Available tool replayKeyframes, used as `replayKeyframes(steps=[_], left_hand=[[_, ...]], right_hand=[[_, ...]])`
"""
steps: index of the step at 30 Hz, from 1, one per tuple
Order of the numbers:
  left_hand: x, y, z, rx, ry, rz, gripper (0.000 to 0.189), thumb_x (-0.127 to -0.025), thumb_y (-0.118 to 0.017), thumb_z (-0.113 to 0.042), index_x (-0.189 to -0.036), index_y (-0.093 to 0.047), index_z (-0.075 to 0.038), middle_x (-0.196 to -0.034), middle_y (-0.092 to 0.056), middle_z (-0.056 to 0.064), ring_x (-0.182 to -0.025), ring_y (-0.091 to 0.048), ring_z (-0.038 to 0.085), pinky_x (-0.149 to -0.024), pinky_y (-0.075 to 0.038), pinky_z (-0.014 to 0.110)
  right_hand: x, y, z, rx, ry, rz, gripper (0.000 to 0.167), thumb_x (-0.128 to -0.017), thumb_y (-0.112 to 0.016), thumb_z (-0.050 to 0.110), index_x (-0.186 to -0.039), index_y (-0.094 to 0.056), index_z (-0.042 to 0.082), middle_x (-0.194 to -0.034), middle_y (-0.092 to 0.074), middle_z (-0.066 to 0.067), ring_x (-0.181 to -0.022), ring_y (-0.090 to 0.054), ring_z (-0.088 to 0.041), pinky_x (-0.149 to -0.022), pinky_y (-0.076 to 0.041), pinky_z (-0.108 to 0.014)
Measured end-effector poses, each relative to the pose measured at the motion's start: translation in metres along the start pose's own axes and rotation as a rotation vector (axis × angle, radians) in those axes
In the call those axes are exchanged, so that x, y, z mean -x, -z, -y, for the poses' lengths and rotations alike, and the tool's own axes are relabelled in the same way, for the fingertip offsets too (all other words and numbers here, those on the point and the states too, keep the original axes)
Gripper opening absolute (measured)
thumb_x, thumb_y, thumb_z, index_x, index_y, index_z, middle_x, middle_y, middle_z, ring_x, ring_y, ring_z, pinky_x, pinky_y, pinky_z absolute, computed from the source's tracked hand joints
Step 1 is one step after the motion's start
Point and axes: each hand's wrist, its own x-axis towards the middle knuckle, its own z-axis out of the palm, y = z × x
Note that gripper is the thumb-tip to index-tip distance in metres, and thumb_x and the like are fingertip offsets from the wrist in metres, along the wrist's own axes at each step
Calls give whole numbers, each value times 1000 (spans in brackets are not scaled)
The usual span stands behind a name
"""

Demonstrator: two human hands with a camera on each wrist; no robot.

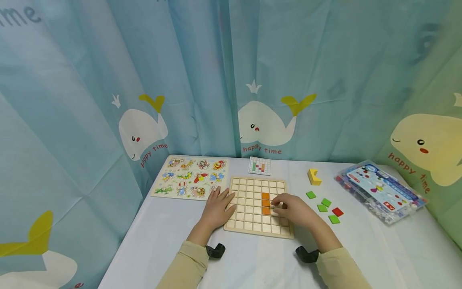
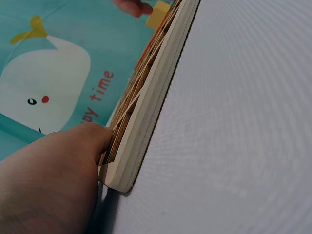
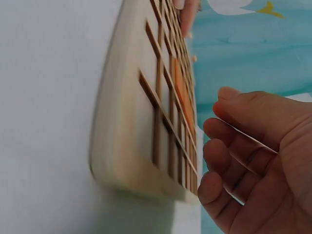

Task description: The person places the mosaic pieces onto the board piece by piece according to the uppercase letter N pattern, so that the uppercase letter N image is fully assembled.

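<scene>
A wooden grid board (image 1: 258, 233) lies on the table in the head view. Three orange square tiles (image 1: 265, 203) fill a short column of its cells, right of the middle. Over the board's left edge rests my left hand (image 1: 217, 209), fingers spread; its thumb (image 2: 97, 139) touches the frame in the left wrist view. My right hand (image 1: 296, 209) hovers by the board's right side, close to the orange tiles. In the right wrist view its fingers (image 3: 217, 155) are loosely bent, the thumb apart from them, and nothing shows between them.
Right of the board lie several green tiles (image 1: 322, 208), a red tile (image 1: 337, 211) and a yellow block (image 1: 313, 177). Farther right sits a clear plastic box (image 1: 384, 192). Behind the board is a pattern card (image 1: 259, 166); an insect puzzle (image 1: 187, 188) lies back left, before the curtain (image 1: 202, 80).
</scene>
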Motion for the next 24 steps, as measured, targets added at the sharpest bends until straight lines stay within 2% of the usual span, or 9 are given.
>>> replayKeyframes(steps=[7,14,20,24], left_hand=[[0,0,1,-11,-1,4,53,-101,-46,-48,-149,-46,-25,-160,-35,2,-154,-15,33,-127,-8,50],[1,1,0,-19,6,7,54,-101,-45,-49,-150,-45,-25,-161,-34,2,-154,-13,32,-127,-7,49],[1,1,-1,-10,4,-1,53,-101,-45,-49,-149,-46,-25,-160,-36,2,-154,-14,32,-127,-7,49],[1,1,-1,-9,6,3,53,-101,-46,-49,-149,-46,-25,-160,-35,2,-154,-14,32,-127,-7,49]], right_hand=[[17,24,-11,65,33,-53,21,-94,-67,19,-112,-70,10,-106,-68,-2,-84,-54,-14,-66,-47,-28],[37,46,-32,39,-23,-73,24,-94,-67,20,-117,-68,11,-108,-67,-5,-76,-55,-13,-56,-48,-26],[51,54,-52,79,-76,-96,26,-92,-70,25,-115,-69,12,-101,-67,-3,-80,-55,-15,-61,-46,-27],[60,55,-64,71,-102,-87,27,-91,-69,22,-116,-68,12,-106,-68,-5,-82,-54,-16,-63,-46,-28]])
